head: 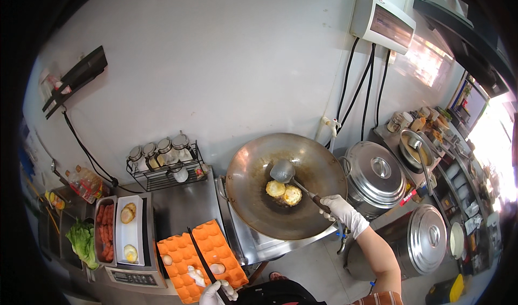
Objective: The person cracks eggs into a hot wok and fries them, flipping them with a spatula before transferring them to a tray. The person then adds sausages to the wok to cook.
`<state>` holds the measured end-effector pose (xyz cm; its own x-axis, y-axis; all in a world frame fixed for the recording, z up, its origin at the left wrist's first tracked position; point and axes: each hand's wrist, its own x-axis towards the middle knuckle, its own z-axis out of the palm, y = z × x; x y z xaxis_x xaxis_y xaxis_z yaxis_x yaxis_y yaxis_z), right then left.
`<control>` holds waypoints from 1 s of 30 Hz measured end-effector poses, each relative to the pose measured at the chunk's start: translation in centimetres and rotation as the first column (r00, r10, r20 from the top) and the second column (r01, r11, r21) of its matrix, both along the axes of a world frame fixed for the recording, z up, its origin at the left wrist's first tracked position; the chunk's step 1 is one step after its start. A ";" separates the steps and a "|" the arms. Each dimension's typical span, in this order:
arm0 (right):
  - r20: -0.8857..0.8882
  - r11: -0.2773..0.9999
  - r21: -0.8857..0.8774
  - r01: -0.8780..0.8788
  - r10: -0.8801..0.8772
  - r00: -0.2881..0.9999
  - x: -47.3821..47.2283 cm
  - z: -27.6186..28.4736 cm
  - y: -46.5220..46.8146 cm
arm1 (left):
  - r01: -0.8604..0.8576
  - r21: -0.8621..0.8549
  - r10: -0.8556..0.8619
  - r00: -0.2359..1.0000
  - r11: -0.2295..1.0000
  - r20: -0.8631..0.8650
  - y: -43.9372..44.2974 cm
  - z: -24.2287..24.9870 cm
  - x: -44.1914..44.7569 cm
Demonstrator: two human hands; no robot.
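Observation:
My gloved right hand [342,212] grips the wooden handle of a metal ladle [282,171], whose bowl rests in a large wok [251,216]. Two fried eggs [284,192] lie side by side near the wok's bottom, just below the ladle's bowl. In my gloved left hand [218,293] is a pair of long black chopsticks [200,250], pointing up and away across an orange egg tray [182,244]. On that tray are an egg [167,259] at the left, an eggshell [217,268] and a crumpled white piece [196,276] of unclear kind.
Left of the egg tray, a white tray [130,228] holds fried eggs, beside a metal pan of sausages [106,234] and lettuce [81,242]. A wire rack [156,179] carries seasoning jars. Lidded steel pots [374,175] stand right of the wok; a tap [332,125] is behind it.

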<state>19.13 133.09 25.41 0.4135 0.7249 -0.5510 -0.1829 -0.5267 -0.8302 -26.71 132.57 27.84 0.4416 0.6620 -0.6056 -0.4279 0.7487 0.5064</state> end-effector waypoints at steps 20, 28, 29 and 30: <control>-0.404 0.982 -0.003 0.187 -0.173 0.898 3.0 -5.7 0.5 | -0.002 0.009 0.001 0.999 1.000 0.047 0.0 0.0 -1.0; -0.148 0.996 0.050 0.069 -0.061 0.987 0.5 -1.5 -0.4 | -0.004 -0.008 0.004 0.999 1.000 0.041 -0.1 -0.4 -1.1; -0.109 0.997 0.054 0.057 -0.051 0.993 0.1 -1.1 -0.5 | -0.008 -0.023 0.009 0.998 1.000 0.061 -0.1 -0.8 -1.2; -0.109 0.998 0.050 0.028 -0.023 0.994 -0.3 -0.6 -0.6 | -0.010 -0.038 0.013 0.997 0.999 0.080 0.0 -1.2 -1.2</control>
